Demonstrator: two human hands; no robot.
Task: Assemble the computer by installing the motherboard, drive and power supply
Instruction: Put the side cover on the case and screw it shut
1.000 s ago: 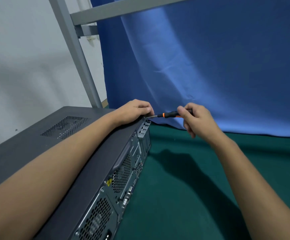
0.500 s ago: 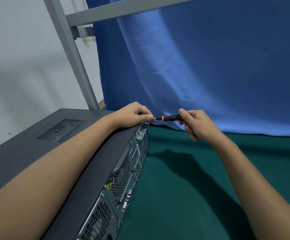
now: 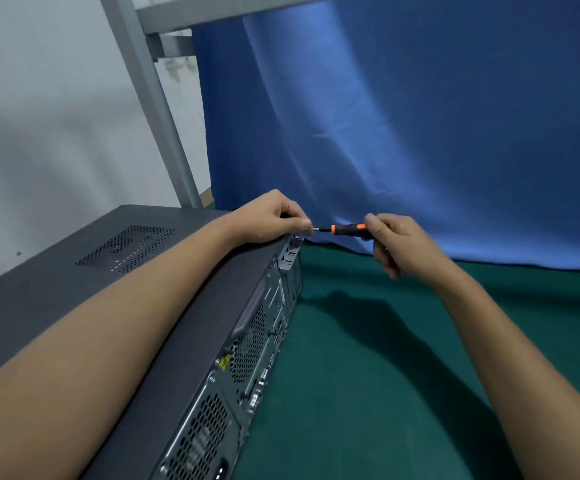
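2 fingers (image 3: pixel 303 222) seemingly on screwdriver (image 3: pixel 345 228) tip

The computer case (image 3: pixel 56 299) is cut off by the left and bottom edges. The right hand (image 3: pixel 403 247) covers the back part of the screwdriver (image 3: pixel 344 228), and the left hand (image 3: pixel 271 216) hides its tip, so what the tip touches cannot be told. On the rear panel (image 3: pixel 247 344) the ports are too small to name, and the yellow sticker (image 3: pixel 225 362) cannot be read.
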